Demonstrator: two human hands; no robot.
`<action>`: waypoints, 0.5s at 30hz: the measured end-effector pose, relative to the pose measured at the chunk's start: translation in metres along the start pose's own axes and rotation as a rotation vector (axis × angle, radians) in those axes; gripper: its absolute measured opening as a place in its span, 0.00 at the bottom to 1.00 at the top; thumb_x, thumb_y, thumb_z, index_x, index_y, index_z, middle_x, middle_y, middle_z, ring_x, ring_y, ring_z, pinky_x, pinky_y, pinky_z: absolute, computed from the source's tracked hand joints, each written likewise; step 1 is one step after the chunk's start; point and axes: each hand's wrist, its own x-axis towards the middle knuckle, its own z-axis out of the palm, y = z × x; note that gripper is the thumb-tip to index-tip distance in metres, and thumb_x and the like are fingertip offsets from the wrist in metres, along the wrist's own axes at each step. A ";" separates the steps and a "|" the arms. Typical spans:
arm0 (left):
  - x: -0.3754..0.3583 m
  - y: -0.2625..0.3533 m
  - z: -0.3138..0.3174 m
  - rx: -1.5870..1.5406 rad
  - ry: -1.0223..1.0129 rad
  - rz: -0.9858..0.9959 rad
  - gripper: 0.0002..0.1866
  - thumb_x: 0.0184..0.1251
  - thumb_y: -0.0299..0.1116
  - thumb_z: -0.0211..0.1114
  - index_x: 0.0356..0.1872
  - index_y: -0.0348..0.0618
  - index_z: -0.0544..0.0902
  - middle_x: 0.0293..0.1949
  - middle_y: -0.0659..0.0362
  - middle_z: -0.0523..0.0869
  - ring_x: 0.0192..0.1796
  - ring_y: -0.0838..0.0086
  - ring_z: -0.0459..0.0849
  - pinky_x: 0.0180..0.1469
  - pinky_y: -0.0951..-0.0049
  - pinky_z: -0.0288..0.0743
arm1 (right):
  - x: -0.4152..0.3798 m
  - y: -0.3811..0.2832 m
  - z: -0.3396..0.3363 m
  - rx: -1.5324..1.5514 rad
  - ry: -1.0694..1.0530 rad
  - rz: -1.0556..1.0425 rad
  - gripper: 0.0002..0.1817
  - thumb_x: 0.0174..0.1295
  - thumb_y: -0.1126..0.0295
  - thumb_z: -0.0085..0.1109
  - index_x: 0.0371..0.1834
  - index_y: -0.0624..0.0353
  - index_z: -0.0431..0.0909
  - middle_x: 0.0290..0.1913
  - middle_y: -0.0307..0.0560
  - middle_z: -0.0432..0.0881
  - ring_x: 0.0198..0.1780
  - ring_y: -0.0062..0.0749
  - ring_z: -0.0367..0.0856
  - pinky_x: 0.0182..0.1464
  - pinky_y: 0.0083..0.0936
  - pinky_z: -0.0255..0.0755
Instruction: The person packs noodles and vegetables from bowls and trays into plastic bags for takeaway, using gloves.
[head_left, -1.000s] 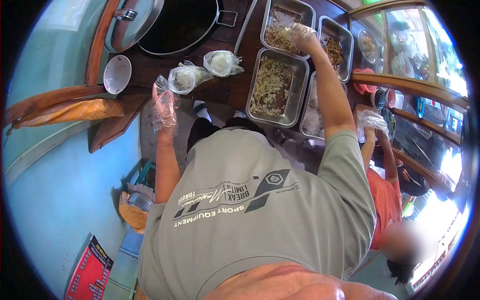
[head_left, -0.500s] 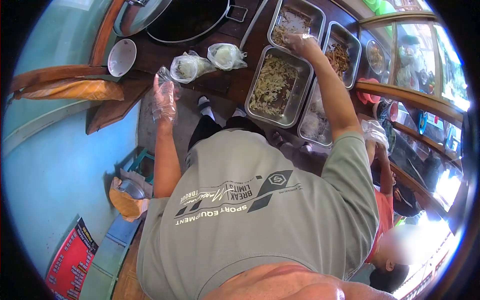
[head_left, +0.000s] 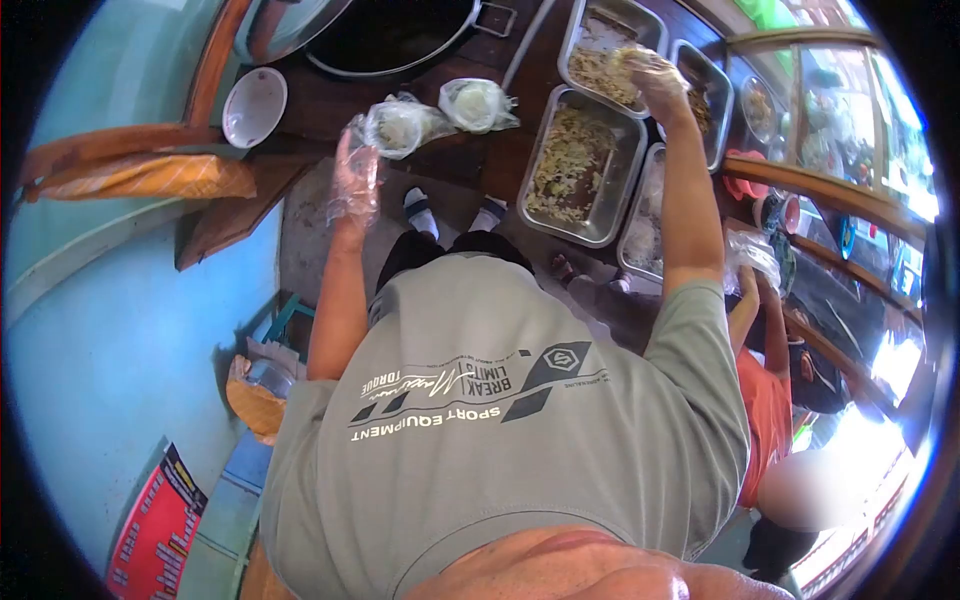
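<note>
My left hand, in a clear plastic glove, is raised with its fingers extended, at the left edge of a clear bag of pale food. A second bag sits right beside that one. Over the back metal tray of shredded food, my gloved right hand has its fingers curled round some shreds. Closer to me lies a tray of pale yellow shreds. To the right are a tray of browner food, partly behind my right hand, and a tray of whitish food, partly behind my arm.
A large dark pot stands at the back, with a white bowl to its left. An orange cloth hangs on the wooden ledge. At the right, another person holds clear plastic near wooden-framed glass panes.
My right hand has lifted slightly and moved right, with shreds now at its fingers. My left hand has come closer to the bag. The whole view has shifted a little.
</note>
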 end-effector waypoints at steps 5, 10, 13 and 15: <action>0.006 0.002 -0.003 0.135 0.053 0.020 0.29 0.71 0.44 0.69 0.68 0.42 0.75 0.49 0.53 0.88 0.46 0.74 0.85 0.43 0.69 0.82 | -0.001 -0.017 0.037 0.714 -0.041 0.173 0.25 0.63 0.72 0.69 0.63 0.65 0.77 0.61 0.49 0.83 0.59 0.36 0.83 0.64 0.31 0.77; 0.015 -0.010 -0.007 0.214 0.020 0.155 0.24 0.73 0.39 0.66 0.65 0.40 0.77 0.44 0.58 0.88 0.39 0.78 0.84 0.40 0.75 0.80 | -0.002 -0.142 0.132 0.961 -0.279 0.214 0.37 0.59 0.54 0.75 0.67 0.65 0.73 0.61 0.51 0.83 0.60 0.37 0.83 0.64 0.31 0.78; 0.019 -0.015 -0.003 0.153 0.012 0.232 0.18 0.72 0.36 0.66 0.58 0.38 0.80 0.43 0.59 0.88 0.39 0.77 0.84 0.42 0.74 0.80 | -0.005 -0.212 0.193 0.892 -0.344 0.215 0.27 0.61 0.60 0.75 0.60 0.61 0.81 0.52 0.48 0.88 0.51 0.31 0.86 0.54 0.29 0.81; 0.018 -0.002 0.000 0.095 0.042 0.162 0.16 0.68 0.37 0.70 0.49 0.36 0.86 0.44 0.52 0.91 0.45 0.65 0.90 0.52 0.67 0.81 | -0.001 -0.197 0.240 0.697 -0.350 0.331 0.21 0.62 0.63 0.74 0.55 0.59 0.84 0.46 0.45 0.89 0.48 0.28 0.86 0.52 0.28 0.81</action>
